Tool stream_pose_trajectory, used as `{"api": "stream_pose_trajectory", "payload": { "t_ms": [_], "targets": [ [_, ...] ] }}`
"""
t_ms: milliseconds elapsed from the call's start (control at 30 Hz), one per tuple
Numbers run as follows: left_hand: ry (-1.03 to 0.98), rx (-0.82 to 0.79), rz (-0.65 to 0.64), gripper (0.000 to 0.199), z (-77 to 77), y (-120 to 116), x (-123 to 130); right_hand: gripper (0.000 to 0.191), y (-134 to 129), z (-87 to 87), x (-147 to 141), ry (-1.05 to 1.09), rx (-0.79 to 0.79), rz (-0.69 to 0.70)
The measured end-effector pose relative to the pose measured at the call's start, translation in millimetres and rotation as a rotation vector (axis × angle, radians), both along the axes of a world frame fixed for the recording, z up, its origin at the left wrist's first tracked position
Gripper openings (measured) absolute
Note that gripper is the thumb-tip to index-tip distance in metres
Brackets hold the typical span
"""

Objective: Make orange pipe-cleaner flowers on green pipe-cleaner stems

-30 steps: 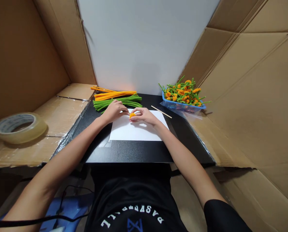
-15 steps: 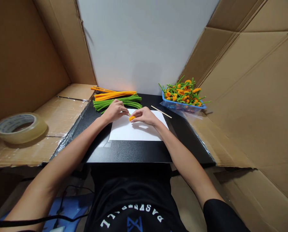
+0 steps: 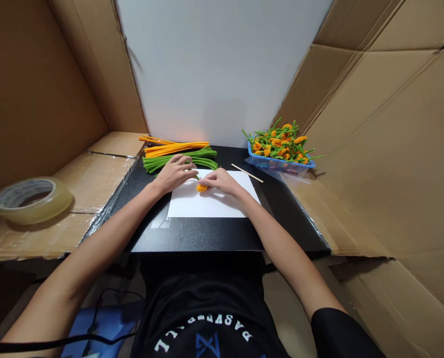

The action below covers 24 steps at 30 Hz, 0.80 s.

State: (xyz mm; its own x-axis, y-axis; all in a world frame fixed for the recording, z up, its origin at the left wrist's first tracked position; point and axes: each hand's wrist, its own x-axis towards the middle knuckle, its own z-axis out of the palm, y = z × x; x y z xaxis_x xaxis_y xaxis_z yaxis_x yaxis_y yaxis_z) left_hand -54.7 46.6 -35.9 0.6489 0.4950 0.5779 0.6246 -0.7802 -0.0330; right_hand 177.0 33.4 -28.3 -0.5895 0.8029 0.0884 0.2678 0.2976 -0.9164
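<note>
Head view: orange chenille bud point(image 3: 201, 188) now seen lower, against white paper sheet point(image 3: 210, 204), held under fingertips of right hand point(image 3: 222, 181); earlier carried higher between both hands. Left hand point(image 3: 175, 174) set apart from right, short green stem point(image 3: 197, 177) just beside its fingers; grip on stem hard to tell. Green pipe-cleaner bundle point(image 3: 180, 161) lies beyond left hand.

Small orange pipe-cleaner flower point(image 3: 202, 188): fuzzy, tightly coiled head, seen partly, at the middle of the white paper sheet point(image 3: 207, 204). Thin green stem point(image 3: 197, 177) extends from it toward the sheet's far edge, mostly hidden.
</note>
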Motion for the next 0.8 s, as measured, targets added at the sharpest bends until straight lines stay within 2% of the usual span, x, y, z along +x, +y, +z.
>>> {"api": "stream_pose_trajectory", "payload": {
  "t_ms": [100, 200, 267, 300, 367, 433, 533, 633, 733, 800],
  "targets": [
    [-0.16, 0.068, 0.135, 0.033, 4.3, -9.7, 10.1, 0.038, 6.9, -10.8, -2.8, 0.071, 0.011, -0.139],
    [-0.405, 0.08, 0.282, 0.039, 9.2, -21.1, 26.0, 0.037, 11.8, -17.4, -3.7, 0.186, 0.002, -0.292],
    [-0.573, -0.031, 0.32, 0.037, 10.5, -26.7, 37.3, 0.036, 12.6, -17.6, -3.7, 0.239, 0.039, -0.365],
    [-0.643, -0.144, 0.316, 0.034, 10.0, -28.3, 42.5, 0.036, 12.2, -16.6, -3.9, 0.262, 0.067, -0.392],
    [-0.753, -0.436, 0.258, 0.032, 6.7, -28.9, 51.4, 0.037, 9.9, -13.3, -5.1, 0.313, 0.114, -0.424],
    [-0.866, -0.74, 0.143, 0.04, 1.8, -26.6, 57.9, 0.039, 6.1, -9.7, -7.4, 0.359, 0.154, -0.441],
    [-1.093, -1.039, -0.045, 0.051, -3.3, -22.5, 63.2, 0.039, -0.1, -6.4, -11.9, 0.413, 0.171, -0.446],
    [-1.27, -1.13, -0.124, 0.053, -3.2, -22.1, 64.4, 0.041, -3.7, -6.4, -16.6, 0.482, 0.124, -0.461],
    [-1.386, -1.196, -0.131, 0.047, -1.9, -24.2, 64.6, 0.047, -4.5, -7.6, -20.3, 0.495, 0.083, -0.482],
    [-1.437, -1.234, -0.126, 0.043, -2.0, -25.4, 65.2, 0.042, -4.7, -7.8, -21.6, 0.446, 0.109, -0.485]
  ]
}}
